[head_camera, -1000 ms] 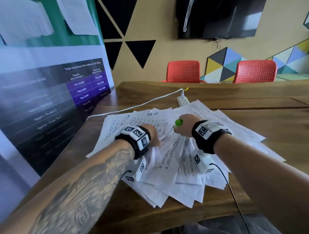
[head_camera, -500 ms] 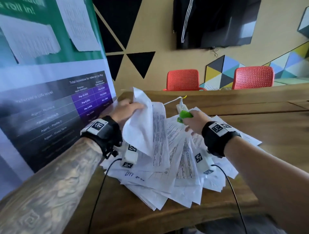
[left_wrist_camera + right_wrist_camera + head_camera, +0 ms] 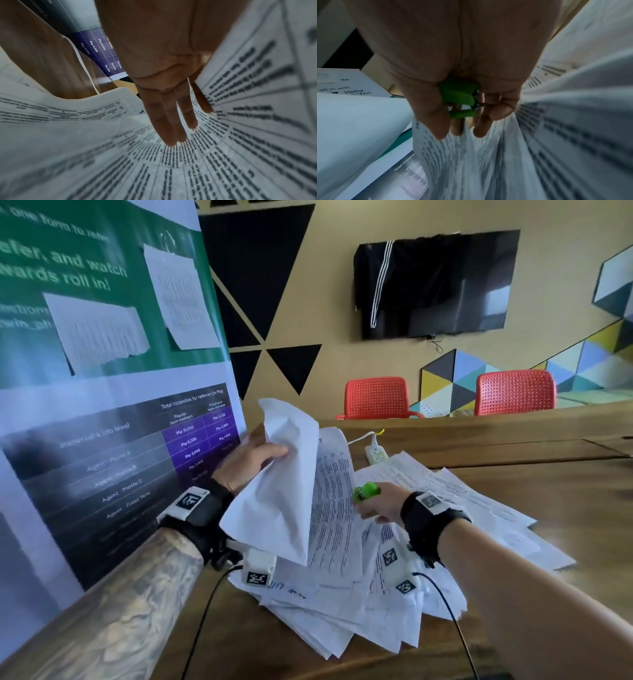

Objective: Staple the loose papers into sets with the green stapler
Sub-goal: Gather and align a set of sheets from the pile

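Head view: bright, even daylight; edges bowed.
Wrist views: dimmer, bluish; printed text smeared outward by blur.

Wooden table point(image 3: 513, 481) under papers point(image 3: 445, 494)

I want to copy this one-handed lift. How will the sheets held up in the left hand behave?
Likely floppy: the lifted sheets already curl and droop around the left hand. Probably light, since straight fingers and a thumb carry them. They may fan apart or slip, being loose like the pile below.
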Motion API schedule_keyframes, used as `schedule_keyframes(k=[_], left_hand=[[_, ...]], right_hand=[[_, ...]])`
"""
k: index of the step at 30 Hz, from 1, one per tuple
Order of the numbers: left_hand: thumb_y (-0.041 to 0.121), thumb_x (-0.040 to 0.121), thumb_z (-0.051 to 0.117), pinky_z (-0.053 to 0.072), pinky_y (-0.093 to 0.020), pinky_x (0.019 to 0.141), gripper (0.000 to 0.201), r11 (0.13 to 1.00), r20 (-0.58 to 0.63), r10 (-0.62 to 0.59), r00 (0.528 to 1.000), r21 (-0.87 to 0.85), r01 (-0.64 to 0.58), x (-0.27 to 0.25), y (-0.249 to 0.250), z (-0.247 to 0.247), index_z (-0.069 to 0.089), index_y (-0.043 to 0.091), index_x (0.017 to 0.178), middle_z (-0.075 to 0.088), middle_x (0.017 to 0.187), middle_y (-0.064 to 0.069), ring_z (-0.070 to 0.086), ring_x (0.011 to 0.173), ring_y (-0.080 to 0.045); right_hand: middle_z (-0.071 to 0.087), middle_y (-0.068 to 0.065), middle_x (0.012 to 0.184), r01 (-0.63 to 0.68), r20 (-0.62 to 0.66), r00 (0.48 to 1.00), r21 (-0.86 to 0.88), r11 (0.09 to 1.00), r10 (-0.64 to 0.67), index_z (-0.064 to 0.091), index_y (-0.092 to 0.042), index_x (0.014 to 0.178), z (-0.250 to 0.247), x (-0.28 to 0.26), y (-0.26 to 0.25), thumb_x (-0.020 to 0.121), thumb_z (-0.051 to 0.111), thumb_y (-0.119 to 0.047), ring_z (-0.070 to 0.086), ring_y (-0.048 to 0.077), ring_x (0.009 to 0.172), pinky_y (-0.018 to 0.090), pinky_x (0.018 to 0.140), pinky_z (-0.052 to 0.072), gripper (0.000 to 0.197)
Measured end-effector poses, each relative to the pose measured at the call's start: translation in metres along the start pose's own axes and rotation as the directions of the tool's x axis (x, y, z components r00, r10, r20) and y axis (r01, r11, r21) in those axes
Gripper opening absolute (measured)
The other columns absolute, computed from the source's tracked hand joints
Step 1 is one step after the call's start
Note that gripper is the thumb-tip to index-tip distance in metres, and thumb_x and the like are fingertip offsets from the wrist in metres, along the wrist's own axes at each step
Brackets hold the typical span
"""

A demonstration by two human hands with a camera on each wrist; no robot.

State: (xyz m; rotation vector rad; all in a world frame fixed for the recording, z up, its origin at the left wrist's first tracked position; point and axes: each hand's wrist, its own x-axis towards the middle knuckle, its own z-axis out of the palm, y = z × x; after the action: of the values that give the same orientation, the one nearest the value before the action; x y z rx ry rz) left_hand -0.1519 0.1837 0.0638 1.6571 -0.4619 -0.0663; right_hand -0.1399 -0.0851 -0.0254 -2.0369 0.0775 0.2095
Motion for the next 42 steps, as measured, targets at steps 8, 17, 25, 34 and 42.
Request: schedule_keyframes(k=[8,17,25,34,42], left_hand=[[0.033,0.067,0.079,0.053,-0.041,0.100,0.044,0.991,-0.134,-0.015,0.991,0.127,0.032,0.008,0.001,-0.007,0.076,0.016,0.107,0.076,0.109,-0.004,0.070,0.108,-0.027],[0.066,0.073,0.077,0.049,-0.041,0.104,0.073,0.997,-0.070,-0.066,0.995,-0.050,0.062,0.027,0.015,0.038,0.071,0.012,0.122,0.070,0.124,-0.012,0.067,0.113,-0.025],[0.016,0.091,0.068,0.053,-0.038,0.078,0.026,0.899,-0.111,-0.177,0.978,-0.423,0.115,0.028,-0.019,0.057,0.066,-0.002,0.110,0.066,0.097,-0.018,0.065,0.084,-0.027],[0.005,0.089,0.072,0.046,-0.022,0.063,0.010,0.883,-0.320,-0.465,0.825,-0.096,0.460,0.021,-0.088,0.046,0.070,-0.004,0.092,0.063,0.101,-0.006,0.065,0.076,-0.013],[0.009,0.076,0.077,0.058,-0.047,0.090,0.017,0.858,-0.388,-0.486,0.783,-0.042,0.512,0.017,-0.114,0.007,0.062,0.011,0.084,0.067,0.097,-0.018,0.065,0.093,-0.030]], right_hand=[[0.060,0.006,0.084,0.175,-0.303,0.926,-0.184,0.967,-0.225,0.063,-0.013,0.091,0.017,0.000,-0.025,0.083,0.075,-0.018,0.058,0.026,0.080,0.032,0.066,0.050,0.016],[0.044,-0.003,0.150,0.500,0.060,0.600,-0.807,0.316,-0.798,0.053,-0.017,0.138,0.012,-0.071,-0.099,0.085,0.060,-0.015,0.045,0.024,0.131,0.035,0.105,0.040,0.053],[0.074,0.002,0.096,0.660,-0.127,0.688,-0.300,0.689,-0.714,0.069,-0.023,0.102,-0.012,-0.108,-0.097,0.081,0.068,-0.044,0.068,0.024,0.087,0.043,0.081,0.057,0.030],[0.071,0.005,0.075,0.402,-0.187,0.851,-0.369,0.838,-0.490,0.064,-0.024,0.090,-0.030,-0.083,-0.082,0.087,0.068,-0.023,0.069,0.022,0.072,0.038,0.071,0.053,0.006],[0.059,0.006,0.090,-0.117,-0.216,0.976,-0.636,0.763,-0.031,0.056,-0.015,0.085,-0.038,-0.019,0.001,0.089,0.067,-0.032,0.058,0.026,0.090,0.029,0.073,0.041,0.021]])
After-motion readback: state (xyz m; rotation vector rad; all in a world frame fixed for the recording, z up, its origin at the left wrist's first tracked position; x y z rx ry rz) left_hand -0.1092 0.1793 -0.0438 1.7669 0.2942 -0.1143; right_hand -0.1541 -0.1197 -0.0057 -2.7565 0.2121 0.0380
